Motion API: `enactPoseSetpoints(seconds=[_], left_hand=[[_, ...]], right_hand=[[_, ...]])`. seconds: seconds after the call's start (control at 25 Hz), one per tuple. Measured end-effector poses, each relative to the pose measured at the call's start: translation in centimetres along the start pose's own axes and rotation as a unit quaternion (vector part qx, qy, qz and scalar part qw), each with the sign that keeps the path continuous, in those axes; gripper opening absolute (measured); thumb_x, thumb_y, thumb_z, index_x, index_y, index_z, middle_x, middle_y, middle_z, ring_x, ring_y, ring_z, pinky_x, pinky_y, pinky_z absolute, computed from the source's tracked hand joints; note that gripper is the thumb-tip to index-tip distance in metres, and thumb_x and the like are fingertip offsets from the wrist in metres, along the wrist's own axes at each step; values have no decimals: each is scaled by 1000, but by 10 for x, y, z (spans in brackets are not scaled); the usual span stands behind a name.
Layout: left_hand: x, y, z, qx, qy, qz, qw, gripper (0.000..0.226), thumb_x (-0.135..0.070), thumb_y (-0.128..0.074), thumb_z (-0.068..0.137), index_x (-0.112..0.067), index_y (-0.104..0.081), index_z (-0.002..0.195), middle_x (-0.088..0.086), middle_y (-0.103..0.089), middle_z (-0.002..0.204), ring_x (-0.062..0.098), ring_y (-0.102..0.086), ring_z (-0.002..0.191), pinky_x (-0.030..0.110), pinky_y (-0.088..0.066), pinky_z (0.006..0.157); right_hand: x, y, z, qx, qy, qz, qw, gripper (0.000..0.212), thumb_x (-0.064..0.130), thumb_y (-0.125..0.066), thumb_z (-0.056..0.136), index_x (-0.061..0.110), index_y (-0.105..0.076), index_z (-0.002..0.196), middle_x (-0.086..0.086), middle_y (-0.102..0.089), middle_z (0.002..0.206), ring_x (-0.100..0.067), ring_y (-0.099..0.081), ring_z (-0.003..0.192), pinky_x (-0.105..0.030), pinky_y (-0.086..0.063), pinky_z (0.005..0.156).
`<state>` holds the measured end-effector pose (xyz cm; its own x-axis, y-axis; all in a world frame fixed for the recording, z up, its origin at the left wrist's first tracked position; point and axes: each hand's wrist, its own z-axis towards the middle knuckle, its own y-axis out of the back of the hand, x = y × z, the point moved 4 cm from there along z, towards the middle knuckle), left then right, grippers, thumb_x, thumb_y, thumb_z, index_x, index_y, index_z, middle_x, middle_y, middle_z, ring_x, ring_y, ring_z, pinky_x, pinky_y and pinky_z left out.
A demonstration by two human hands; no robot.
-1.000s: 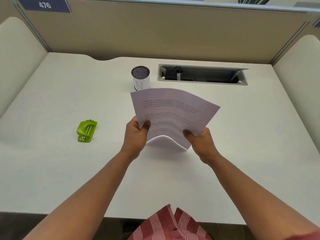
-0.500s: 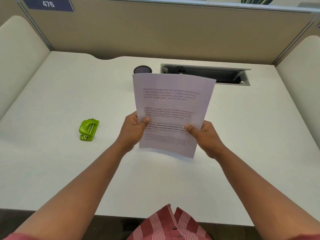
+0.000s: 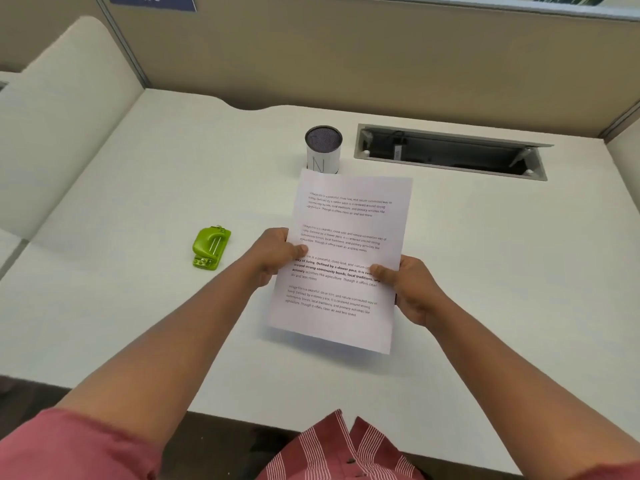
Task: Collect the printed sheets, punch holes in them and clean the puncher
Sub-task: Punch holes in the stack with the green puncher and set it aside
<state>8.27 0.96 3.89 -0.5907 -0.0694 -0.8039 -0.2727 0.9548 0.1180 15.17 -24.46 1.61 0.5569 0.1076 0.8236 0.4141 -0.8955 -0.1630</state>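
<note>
Sheets: printed sheets [image 3: 346,237] held up over the table [image 3: 104,306], text side up, approx centre of view, a bit tilted; looks like more than one page stacked but edges too flush to count.
Left hand: left hand [image 3: 273,256] grips the sheets' left edge about mid-height, thumb on the printed face, fingers curled behind.
Right hand: right hand [image 3: 412,289] grips the right edge a little lower down, thumb pressed on the text, other fingers underneath, out of sight.
Puncher: green hole puncher [image 3: 209,249] sits on the table to the left of the left hand, near it but not touching, nobody holding it.
Cup: mesh pen cup [image 3: 323,148] w/ white paper wrap stands upright just beyond the sheets' top edge; top left corner of the sheets overlaps its base in view.
Cable tray: open cable slot [image 3: 450,154] in the table to the right of the cup, lid flipped up at the back.
Surroundings: beige partition [image 3: 346,57] behind the table, blue number sign [image 3: 152,1] top left, partly cut off; cream side panel [image 3: 69,116] on the left.
Person: red striped shirt [image 3: 339,448] at bottom edge, both forearms bare.
</note>
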Motion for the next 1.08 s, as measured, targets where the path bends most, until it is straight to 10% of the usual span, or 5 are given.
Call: enactPoseSetpoints(seconds=[0.32, 0.52, 0.68, 0.8, 1.08], left_hand=[[23, 80, -4, -248, -93, 116, 957, 21, -12, -65, 91, -18, -66, 111, -8, -69, 90, 17, -66, 82, 25, -49, 64], [32, 142, 0, -356, -88, 170, 915, 30, -20, -70, 91, -16, -67, 120, 7, -60, 125, 26, -58, 108, 39, -52, 93], [46, 176, 10, -341, 13, 151, 928, 13, -30, -64, 90, -16, -64, 89, 8, -58, 93, 29, -53, 86, 33, -48, 76], [55, 185, 18, -323, 34, 106, 940, 41, -31, -64, 92, -16, -43, 61, 3, -44, 63, 26, -42, 66, 31, -34, 59], [62, 185, 30, -300, 27, 76, 950, 40, -27, -69, 94, -14, -51, 60, 1, -49, 63, 18, -45, 60, 25, -36, 57]], right_hand=[[-16, -30, 32, 0, -67, 15, 998, 25, -2, -69, 91, 6, -72, 114, -11, -80, 109, -32, -77, 97, -46, -64, 78], [-22, -68, 49, 18, -85, 4, 996, 24, -4, -69, 91, 6, -72, 113, -11, -80, 108, -32, -77, 97, -47, -63, 79], [-24, -92, 59, 25, -93, -9, 995, 24, -4, -67, 92, 6, -71, 113, -10, -80, 107, -32, -77, 96, -46, -63, 79], [-25, -103, 65, 21, -97, -18, 995, 24, -4, -66, 92, 7, -71, 113, -10, -80, 108, -33, -76, 99, -50, -62, 83], [-25, -100, 69, 11, -98, -18, 995, 24, -4, -67, 92, 7, -70, 114, -10, -80, 108, -33, -77, 98, -48, -62, 81]])
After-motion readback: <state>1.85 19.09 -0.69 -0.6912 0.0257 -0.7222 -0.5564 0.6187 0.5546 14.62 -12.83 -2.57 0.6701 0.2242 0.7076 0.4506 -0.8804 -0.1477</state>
